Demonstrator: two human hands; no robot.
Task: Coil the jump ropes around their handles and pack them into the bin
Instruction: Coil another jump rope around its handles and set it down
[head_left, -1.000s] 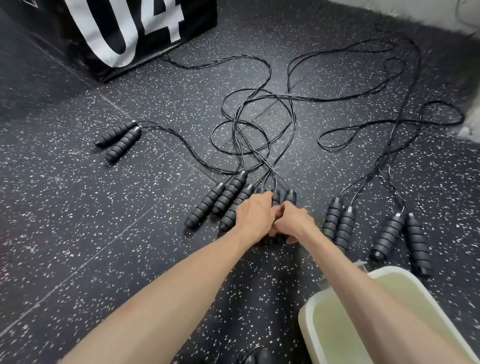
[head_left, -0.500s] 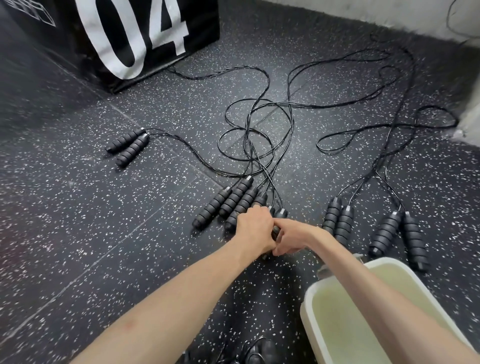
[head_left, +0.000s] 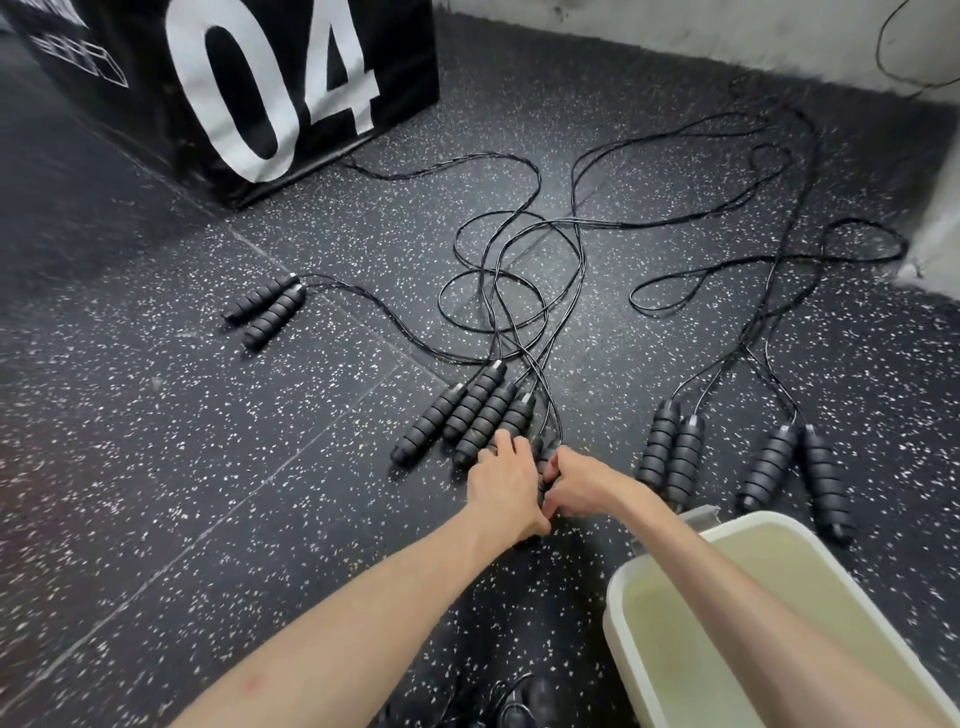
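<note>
Several black jump ropes lie uncoiled on the speckled floor, their cords (head_left: 519, 291) tangled in loops. My left hand (head_left: 501, 486) and my right hand (head_left: 579, 486) meet over one pair of ribbed handles (head_left: 543, 462), both gripping them; the handles are mostly hidden under the hands. A group of handles (head_left: 467, 413) lies just left of my left hand. Two more pairs lie to the right, one pair of handles (head_left: 672, 454) close by and another pair of handles (head_left: 800, 470) beyond it. A far pair of handles (head_left: 267, 309) rests at the left. The pale bin (head_left: 623, 618) stands at the lower right.
A black box marked 04 (head_left: 280, 88) stands at the back left. A grey wall (head_left: 727, 36) runs along the back, with a ledge (head_left: 935, 244) at the right. A dark coiled rope (head_left: 514, 701) lies at the bottom edge by the bin.
Both hands have drawn the gripped handles a little nearer to me, away from the neighbouring group of handles. The view has shifted slightly.
</note>
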